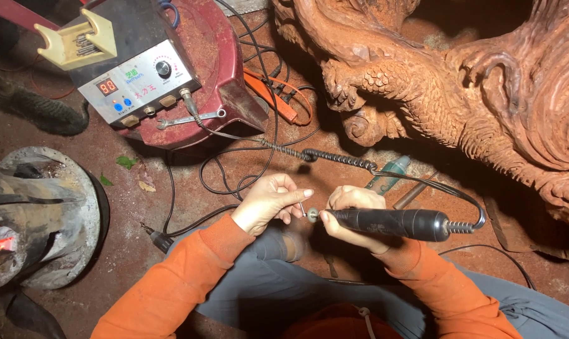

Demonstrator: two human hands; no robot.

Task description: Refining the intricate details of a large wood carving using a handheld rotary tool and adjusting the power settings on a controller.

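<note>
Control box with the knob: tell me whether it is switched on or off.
On. The grey control box shows lit red digits on its small display, and its cord runs to the black rotary handpiece held in the right hand.

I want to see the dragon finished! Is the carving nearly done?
Done: scales and claws already show on the wood carving. In hand: the right hand holds the black rotary handpiece while the left hand pinches a small bit at its tip. Left: cannot tell how much.

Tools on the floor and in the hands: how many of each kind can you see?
Black rotary handpiece: 1
Small bit: 1
Control box: 1
Metal wrench: 1
Yellow bit holder: 1
Total: 5
</note>
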